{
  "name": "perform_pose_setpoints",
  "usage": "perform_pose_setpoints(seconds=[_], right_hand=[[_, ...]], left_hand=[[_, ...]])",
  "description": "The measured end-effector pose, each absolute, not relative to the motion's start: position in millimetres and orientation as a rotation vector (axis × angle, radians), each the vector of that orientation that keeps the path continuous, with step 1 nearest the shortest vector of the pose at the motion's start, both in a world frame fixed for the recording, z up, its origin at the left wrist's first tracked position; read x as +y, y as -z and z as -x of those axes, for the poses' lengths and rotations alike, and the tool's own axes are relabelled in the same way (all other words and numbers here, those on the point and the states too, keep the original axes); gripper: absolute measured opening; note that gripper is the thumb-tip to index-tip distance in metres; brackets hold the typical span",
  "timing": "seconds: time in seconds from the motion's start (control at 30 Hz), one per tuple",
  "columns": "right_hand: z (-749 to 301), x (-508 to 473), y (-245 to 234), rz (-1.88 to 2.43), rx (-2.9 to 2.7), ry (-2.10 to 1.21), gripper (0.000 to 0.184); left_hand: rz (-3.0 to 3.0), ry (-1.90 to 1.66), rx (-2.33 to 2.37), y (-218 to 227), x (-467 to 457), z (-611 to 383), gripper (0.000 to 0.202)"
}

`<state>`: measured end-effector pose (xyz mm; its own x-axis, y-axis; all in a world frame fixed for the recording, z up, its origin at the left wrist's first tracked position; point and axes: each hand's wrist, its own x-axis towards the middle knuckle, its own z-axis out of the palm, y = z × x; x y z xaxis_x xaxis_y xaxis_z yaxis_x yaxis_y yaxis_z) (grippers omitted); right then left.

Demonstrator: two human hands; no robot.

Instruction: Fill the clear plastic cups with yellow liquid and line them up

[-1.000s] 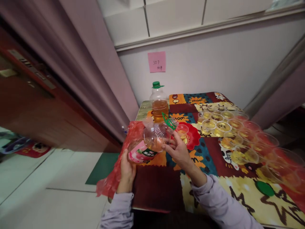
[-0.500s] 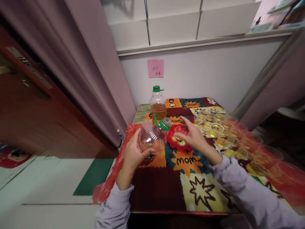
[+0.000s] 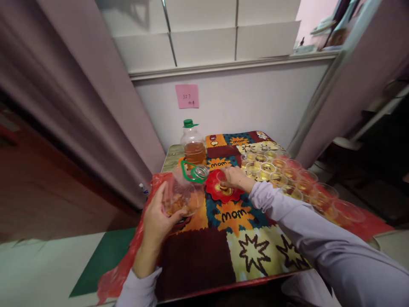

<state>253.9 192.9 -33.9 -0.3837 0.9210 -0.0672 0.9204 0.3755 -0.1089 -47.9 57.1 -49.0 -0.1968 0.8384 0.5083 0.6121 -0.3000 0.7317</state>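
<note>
- While gripping a clear bottle (image 3: 182, 199) with the left hand (image 3: 157, 218), reaching with the right hand (image 3: 235, 178) to a red dish (image 3: 230, 195) just right of it.
- On the left, with fingers clamped around the left side of the clear bottle and the thumb laid along its near side.
- Tilted, the clear bottle, with its neck toward the far right, ringed by a green handle (image 3: 194, 180) and placed near the table's left edge.
- On the right, with fingers bent down beside a small clear cup (image 3: 219, 175) at the red dish; cannot tell a firm pinch from a light touch, with fingertips partly hidden.
- Just beyond the clear bottle, standing upright, a capped jug (image 3: 194, 150), partly filled with amber liquid.
- To the right, grouped close together, many clear cups (image 3: 267, 169) with yellowish liquid visible in many, ranged from far to near.
- Beneath, a patterned mat (image 3: 198, 261), printed with starbursts and lettering.
- Along the left edge, crumpled and hanging down, red plastic (image 3: 119, 273).
- On the far wall (image 3: 252, 98), stuck above the capped jug, a pink note (image 3: 187, 97).
</note>
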Motion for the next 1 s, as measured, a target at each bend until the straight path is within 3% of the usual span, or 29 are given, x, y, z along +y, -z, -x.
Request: perform_pose_setpoints(seconds=[0.27,0.37,0.7,0.9,1.0], right_hand=[[-317.7,186.7,-30.3,1.775,-2.524,-0.149,0.062],[-356.2,182.0,-40.3,1.795,-2.536,-0.083,0.056],[-401.1,167.0,43.4,1.872,-2.592,0.139,0.050],[-407.4,166.0,56.4,1.891,-2.532,0.188,0.068],[-409.9,164.0,58.7,1.898,-2.527,0.207,0.065]], left_hand=[[-1.848,-1.513,1.740,55.5,61.8,64.0,0.118],[-1.872,-1.497,1.762,56.7,62.3,64.4,0.118],[-1.836,-1.559,1.759,59.8,56.1,67.6,0.120],[-1.784,-1.586,1.765,60.8,52.2,73.3,0.126],[-1.781,-1.593,1.752,62.3,52.3,75.2,0.127]])
